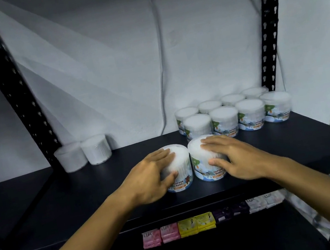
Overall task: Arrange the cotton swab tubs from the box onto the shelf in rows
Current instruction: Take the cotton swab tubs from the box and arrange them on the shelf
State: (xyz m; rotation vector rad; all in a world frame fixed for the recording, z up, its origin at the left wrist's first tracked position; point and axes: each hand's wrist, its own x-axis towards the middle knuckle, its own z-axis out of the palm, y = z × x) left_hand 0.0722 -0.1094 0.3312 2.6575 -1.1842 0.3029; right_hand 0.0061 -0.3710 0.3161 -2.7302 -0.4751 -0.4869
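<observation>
Tubs: two upright, touching side by side near shelf point(295, 146) front edge. L hand point(151, 178) grips left tub point(180, 166), fingers over lid, thumb on wall; R hand point(233, 156) grips right tub point(203, 160) likewise. Stocked rows point(234, 112) lie back-right, nearer R hand, so prob. push that way.

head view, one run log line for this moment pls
left hand grips a tub | right hand grips another tub | both on shelf
</observation>
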